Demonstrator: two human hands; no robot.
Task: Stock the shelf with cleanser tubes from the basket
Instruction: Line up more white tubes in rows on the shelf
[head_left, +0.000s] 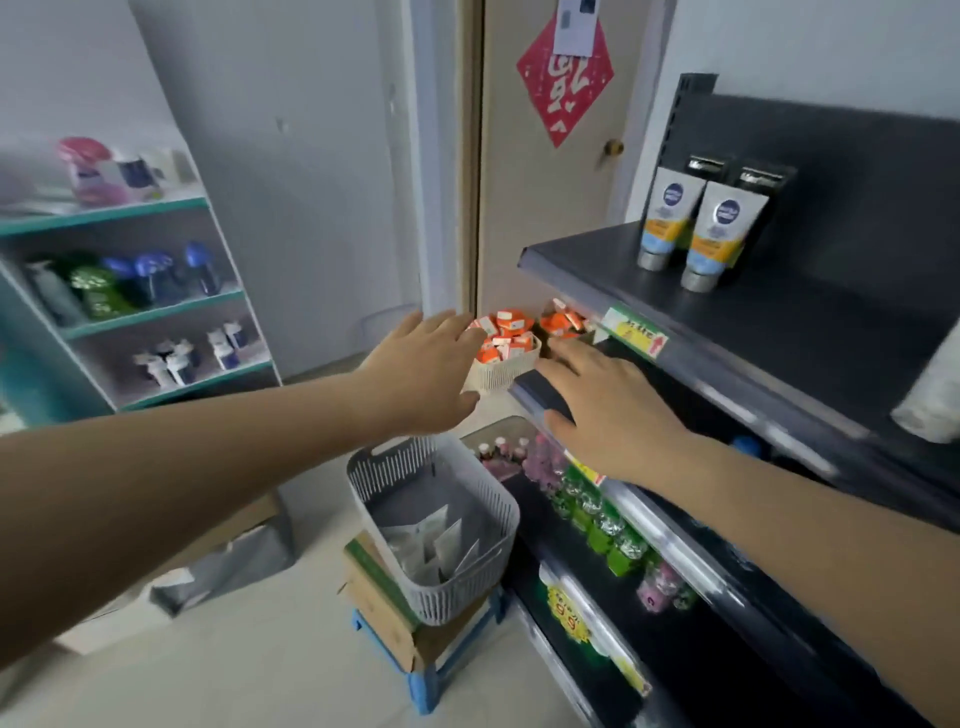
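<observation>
A grey slatted basket (415, 467) stands on a cardboard box below my hands, holding several pale cleanser tubes (441, 540). Two white, yellow and blue tubes (696, 228) stand upright on their caps on the dark top shelf (779, 322) at right. My left hand (421, 369) is stretched forward, fingers spread and empty, its fingertips at a small white basket of orange packs (506, 340) on the second shelf's left end. My right hand (608, 405) is also spread and empty, hovering over the second shelf's front edge next to that small basket.
The cardboard box (384, 608) rests on a blue stool (431, 680). Lower dark shelves hold green and pink bottles (608, 525). A teal shelf unit (130, 291) with bottles stands at left. A door (545, 182) with a red paper decoration is behind. A white roll (930, 400) lies at far right.
</observation>
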